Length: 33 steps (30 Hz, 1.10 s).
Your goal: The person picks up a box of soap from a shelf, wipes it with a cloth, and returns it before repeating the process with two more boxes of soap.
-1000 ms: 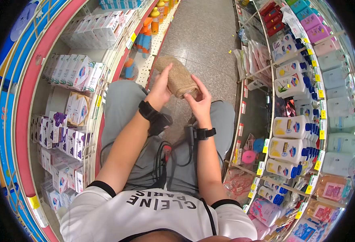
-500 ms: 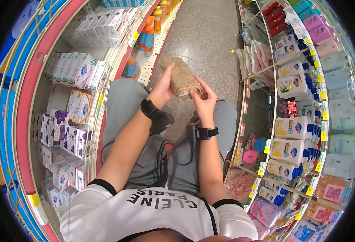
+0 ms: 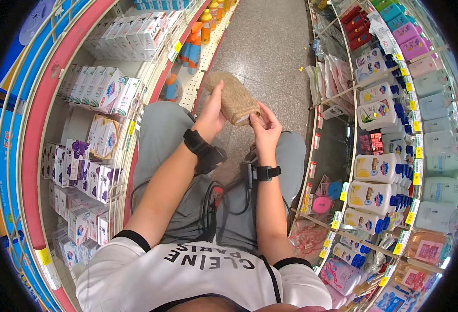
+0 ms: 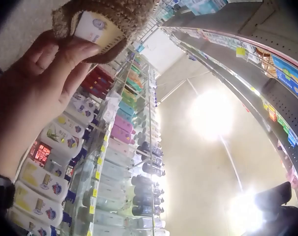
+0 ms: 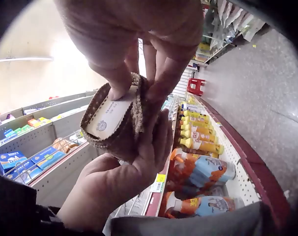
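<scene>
A brown, coarse-woven cloth bundle [image 3: 233, 96] is held up in both hands in front of the knees. My left hand [image 3: 212, 113] grips it along its left side; in the right wrist view the left hand [image 5: 122, 174] cups it from below. At its near right end my right hand [image 3: 267, 130] pinches the edge, the thumb on a pale printed card [image 5: 109, 113] tucked inside the fold. From the left wrist view, the right hand [image 4: 45, 83] has its thumb against that card [image 4: 100, 30]. The bundle hides part of the left fingers.
Boxed soaps [image 3: 104, 88] fill the left shelves, with orange spray bottles [image 3: 191, 49] low beside them. Pump bottles of body wash [image 3: 372, 195] line the right shelves. A speckled tile floor [image 3: 265, 47] runs between. Black cables [image 3: 208, 210] lie across the lap.
The bundle and both hands have shifted slightly right in the head view. Its near end has turned, and the pale card there has come into sight. Both hands keep their hold.
</scene>
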Each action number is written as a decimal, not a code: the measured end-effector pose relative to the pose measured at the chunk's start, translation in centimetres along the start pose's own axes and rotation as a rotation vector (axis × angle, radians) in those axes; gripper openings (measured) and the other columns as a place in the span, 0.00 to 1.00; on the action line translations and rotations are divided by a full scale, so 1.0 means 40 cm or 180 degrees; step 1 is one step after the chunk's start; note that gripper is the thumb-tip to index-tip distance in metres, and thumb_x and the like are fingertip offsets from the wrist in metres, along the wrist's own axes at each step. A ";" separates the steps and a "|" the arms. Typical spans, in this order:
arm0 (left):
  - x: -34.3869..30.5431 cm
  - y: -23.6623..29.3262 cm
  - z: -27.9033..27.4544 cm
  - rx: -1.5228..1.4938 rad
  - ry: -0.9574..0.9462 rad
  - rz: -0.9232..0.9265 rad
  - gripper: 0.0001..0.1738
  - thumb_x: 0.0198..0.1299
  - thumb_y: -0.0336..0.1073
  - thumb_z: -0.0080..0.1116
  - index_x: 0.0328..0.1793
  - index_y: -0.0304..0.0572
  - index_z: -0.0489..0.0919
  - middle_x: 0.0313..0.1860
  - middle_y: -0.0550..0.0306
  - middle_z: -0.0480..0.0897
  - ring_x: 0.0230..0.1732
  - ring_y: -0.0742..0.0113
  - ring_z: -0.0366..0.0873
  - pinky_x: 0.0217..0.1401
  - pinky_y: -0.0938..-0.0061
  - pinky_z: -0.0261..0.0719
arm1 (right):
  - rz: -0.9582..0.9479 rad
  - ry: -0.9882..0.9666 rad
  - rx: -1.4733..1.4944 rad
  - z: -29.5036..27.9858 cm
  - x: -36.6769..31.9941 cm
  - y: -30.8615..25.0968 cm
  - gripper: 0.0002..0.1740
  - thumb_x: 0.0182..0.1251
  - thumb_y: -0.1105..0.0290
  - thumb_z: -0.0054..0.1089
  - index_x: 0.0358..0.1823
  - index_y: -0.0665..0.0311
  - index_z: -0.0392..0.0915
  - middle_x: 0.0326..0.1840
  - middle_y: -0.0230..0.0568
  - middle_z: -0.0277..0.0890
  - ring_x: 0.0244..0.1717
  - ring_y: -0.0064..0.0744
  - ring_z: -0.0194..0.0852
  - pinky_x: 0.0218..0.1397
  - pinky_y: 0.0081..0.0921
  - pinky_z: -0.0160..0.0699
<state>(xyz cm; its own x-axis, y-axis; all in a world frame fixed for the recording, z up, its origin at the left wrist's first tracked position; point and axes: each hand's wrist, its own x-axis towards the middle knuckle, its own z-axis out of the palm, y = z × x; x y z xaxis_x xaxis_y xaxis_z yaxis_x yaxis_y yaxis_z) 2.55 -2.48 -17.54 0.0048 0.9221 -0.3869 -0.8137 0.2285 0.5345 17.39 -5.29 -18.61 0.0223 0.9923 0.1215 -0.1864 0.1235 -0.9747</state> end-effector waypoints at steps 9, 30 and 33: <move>-0.012 0.006 0.020 -0.0039 -0.0190 0.0405 0.27 0.66 0.50 0.48 0.63 0.39 0.64 0.57 0.56 0.73 0.58 0.63 0.72 0.61 0.66 0.70 | 0.0721 0.0243 0.0596 -0.024 0.002 0.033 0.19 0.66 0.71 0.54 0.57 0.70 0.68 0.49 0.45 0.76 0.45 0.32 0.78 0.45 0.28 0.81; -0.087 0.084 0.058 0.1426 -0.0812 0.1125 0.15 0.49 0.26 0.66 0.45 0.34 0.77 0.42 0.56 0.81 0.46 0.69 0.77 0.50 0.73 0.74 | 0.0645 -0.0539 0.1123 -0.003 -0.012 -0.041 0.33 0.45 0.86 0.67 0.55 0.65 0.66 0.50 0.36 0.72 0.53 0.27 0.71 0.56 0.26 0.71; -0.086 0.089 0.045 0.1738 -0.1278 0.1396 0.12 0.44 0.25 0.69 0.36 0.34 0.80 0.38 0.59 0.82 0.41 0.73 0.78 0.44 0.77 0.74 | 0.0676 -0.0558 0.1266 -0.010 -0.013 -0.044 0.35 0.40 0.88 0.67 0.54 0.63 0.65 0.49 0.33 0.72 0.53 0.27 0.71 0.56 0.26 0.72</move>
<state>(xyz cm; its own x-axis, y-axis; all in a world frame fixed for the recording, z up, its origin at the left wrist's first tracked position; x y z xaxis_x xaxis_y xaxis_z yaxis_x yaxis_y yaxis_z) 0.69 -4.27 -12.98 0.0439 0.9813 0.1872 -0.3918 -0.1555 0.9068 18.12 -6.03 -17.03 -0.2163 0.9763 -0.0094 -0.5308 -0.1257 -0.8381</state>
